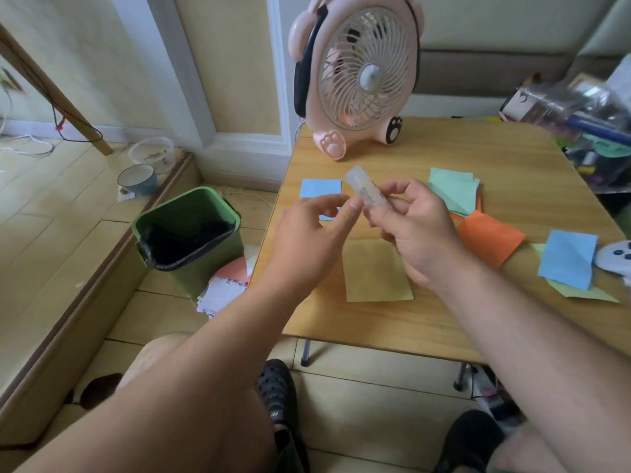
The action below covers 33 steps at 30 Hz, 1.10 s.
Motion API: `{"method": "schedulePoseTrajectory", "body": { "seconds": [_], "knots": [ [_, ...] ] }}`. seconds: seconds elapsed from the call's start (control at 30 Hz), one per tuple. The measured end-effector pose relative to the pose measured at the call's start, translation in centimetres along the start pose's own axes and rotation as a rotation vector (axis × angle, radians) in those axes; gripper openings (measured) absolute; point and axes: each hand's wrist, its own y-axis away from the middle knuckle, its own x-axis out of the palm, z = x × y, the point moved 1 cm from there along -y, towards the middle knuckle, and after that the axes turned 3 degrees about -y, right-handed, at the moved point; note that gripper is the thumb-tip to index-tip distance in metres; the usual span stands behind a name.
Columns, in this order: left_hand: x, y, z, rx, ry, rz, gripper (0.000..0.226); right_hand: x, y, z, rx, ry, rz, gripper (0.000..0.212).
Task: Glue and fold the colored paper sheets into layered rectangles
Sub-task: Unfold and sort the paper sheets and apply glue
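My right hand (pixel 411 230) grips a translucent glue stick (pixel 360 186), tilted with its far end pointing up and left, above the wooden table (pixel 409 322). My left hand (pixel 312 233) has its thumb and fingertips at the near end of the stick. A yellow sheet (pixel 375 274) lies flat under my hands. A blue sheet (pixel 320 188) lies behind my left hand, partly hidden. Green sheets (pixel 454 189) and an orange sheet (pixel 488 240) lie to the right. Farther right, a folded blue sheet (pixel 566 262) rests on a pale green one.
A pink fan (pixel 358 70) stands at the table's back edge. A green bin (pixel 187 233) with a black liner sits on the floor to the left, paper scraps beside it. Cluttered boxes (pixel 587 124) crowd the right side, and a white controller (pixel 618 257) lies at the right edge.
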Motion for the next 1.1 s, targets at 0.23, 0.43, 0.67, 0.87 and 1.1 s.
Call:
{"method": "schedulePoseTrajectory", "body": {
  "seconds": [0.23, 0.43, 0.67, 0.87, 1.1],
  "knots": [
    [1.5, -2.7, -2.5, -0.086, 0.319, 0.122, 0.025, -0.8, -0.4, 0.1, 0.101, -0.272, -0.065, 0.023],
    [1.9, -4.2, -2.3, -0.064, 0.378, 0.15, 0.013, -0.9, -1.4, -0.2, 0.056, -0.093, -0.104, 0.025],
    [2.3, -5.6, -1.8, 0.011, 0.455, 0.028, 0.01, -2.4, -2.6, 0.8, -0.068, 0.296, -0.046, 0.039],
    [4.4, -7.7, 0.3, 0.065, 0.174, -0.021, 0.027, -6.1, -3.0, 0.8, -0.052, 0.415, -0.192, 0.036],
    [6.4, -9.0, 0.7, 0.095, -0.078, -0.027, 0.024, -10.5, -2.1, 2.0, -0.054, 0.527, -0.304, 0.026]
  ]
}}
